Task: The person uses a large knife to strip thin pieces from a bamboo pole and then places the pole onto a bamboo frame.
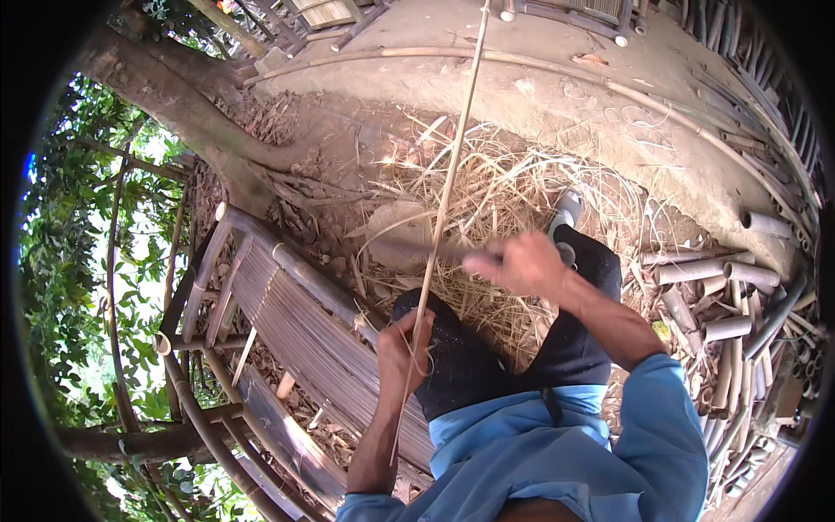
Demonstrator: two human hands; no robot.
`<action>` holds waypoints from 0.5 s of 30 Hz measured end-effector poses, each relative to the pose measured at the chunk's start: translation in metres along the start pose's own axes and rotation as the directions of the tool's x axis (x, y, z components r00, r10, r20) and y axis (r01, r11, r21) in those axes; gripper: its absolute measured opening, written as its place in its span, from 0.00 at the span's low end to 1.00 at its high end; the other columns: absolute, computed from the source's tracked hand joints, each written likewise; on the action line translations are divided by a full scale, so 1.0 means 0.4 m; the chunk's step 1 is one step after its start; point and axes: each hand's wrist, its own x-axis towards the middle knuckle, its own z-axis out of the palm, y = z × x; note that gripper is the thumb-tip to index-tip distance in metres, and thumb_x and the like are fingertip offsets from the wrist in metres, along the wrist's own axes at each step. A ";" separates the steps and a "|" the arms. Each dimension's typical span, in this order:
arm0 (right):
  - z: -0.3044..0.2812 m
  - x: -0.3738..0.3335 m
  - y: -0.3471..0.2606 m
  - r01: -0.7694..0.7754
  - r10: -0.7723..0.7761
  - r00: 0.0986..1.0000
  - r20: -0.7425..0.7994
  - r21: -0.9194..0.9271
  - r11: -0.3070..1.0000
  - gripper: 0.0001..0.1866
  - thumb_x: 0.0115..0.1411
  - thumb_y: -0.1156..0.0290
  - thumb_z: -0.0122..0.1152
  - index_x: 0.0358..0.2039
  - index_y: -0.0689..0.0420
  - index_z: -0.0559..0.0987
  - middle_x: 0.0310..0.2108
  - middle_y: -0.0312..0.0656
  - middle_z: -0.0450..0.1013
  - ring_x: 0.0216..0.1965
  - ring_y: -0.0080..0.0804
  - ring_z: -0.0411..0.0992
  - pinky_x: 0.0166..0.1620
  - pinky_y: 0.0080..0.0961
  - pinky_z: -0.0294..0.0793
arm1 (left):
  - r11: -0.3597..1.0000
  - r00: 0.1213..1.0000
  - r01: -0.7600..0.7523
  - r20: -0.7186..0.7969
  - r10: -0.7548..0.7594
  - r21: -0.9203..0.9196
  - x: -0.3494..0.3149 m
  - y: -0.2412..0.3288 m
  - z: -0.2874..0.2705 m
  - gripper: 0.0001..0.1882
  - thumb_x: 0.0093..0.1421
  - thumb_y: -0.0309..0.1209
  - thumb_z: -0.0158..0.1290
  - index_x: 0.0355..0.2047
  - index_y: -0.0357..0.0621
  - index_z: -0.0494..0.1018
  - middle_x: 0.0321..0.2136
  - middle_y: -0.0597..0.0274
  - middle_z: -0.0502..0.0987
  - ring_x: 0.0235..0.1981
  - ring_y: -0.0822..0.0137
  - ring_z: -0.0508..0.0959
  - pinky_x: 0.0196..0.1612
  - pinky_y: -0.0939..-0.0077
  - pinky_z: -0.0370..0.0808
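A long, pale bamboo strip [454,157] slants up from my lap toward the top of the view. My left hand [404,350] is closed around its lower part, above my left thigh, and a thin end trails down along my forearm. In my right hand [526,265] is a knife [455,255], gripped over my knees. Its dark blade points left and is blurred by motion. The blade crosses the strip in the picture; whether it touches the strip I cannot tell.
Bamboo shavings [496,183] cover the ground around my feet. A bamboo bench [296,304] is at my left, with a tree trunk [174,104] beyond it. Cut bamboo tubes [726,328] lie piled at right. A long bamboo pole [557,70] edges the raised earth ahead.
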 end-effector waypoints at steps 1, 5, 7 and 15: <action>0.007 -0.024 -0.008 0.138 -0.138 0.990 -0.011 -0.024 0.990 0.42 0.65 0.28 0.47 0.28 0.59 0.86 0.08 0.43 0.68 0.12 0.36 0.71 0.20 0.40 0.75 | 1.000 1.000 0.018 0.014 -0.018 0.019 -0.017 -0.001 -0.011 0.14 0.70 0.36 0.54 0.43 0.38 0.81 0.17 0.76 0.65 0.20 0.82 0.60 0.22 0.79 0.58; -0.009 0.040 0.089 -0.204 0.205 0.978 0.025 -0.046 0.978 0.42 0.67 0.29 0.44 0.22 0.56 0.84 0.09 0.41 0.69 0.09 0.33 0.68 0.19 0.39 0.73 | 1.000 0.999 0.006 0.051 -0.007 0.012 -0.038 -0.015 -0.001 0.15 0.70 0.39 0.54 0.41 0.38 0.81 0.17 0.77 0.64 0.21 0.82 0.61 0.22 0.79 0.58; 0.034 -0.006 0.082 -0.090 0.088 0.975 0.205 -0.001 0.996 0.43 0.64 0.24 0.40 0.33 0.51 0.88 0.08 0.41 0.67 0.12 0.32 0.70 0.18 0.37 0.71 | 0.996 0.999 0.031 0.035 -0.034 0.080 -0.041 -0.038 -0.012 0.17 0.70 0.41 0.54 0.37 0.38 0.79 0.17 0.77 0.64 0.21 0.83 0.62 0.23 0.79 0.57; 0.005 0.028 0.089 0.081 -0.049 0.984 0.169 -0.184 0.980 0.45 0.66 0.25 0.38 0.29 0.56 0.86 0.07 0.34 0.62 0.08 0.25 0.63 0.15 0.35 0.70 | 0.985 0.999 0.042 0.009 -0.044 0.166 -0.147 -0.056 -0.089 0.17 0.69 0.39 0.56 0.37 0.36 0.82 0.16 0.74 0.67 0.20 0.81 0.63 0.22 0.79 0.59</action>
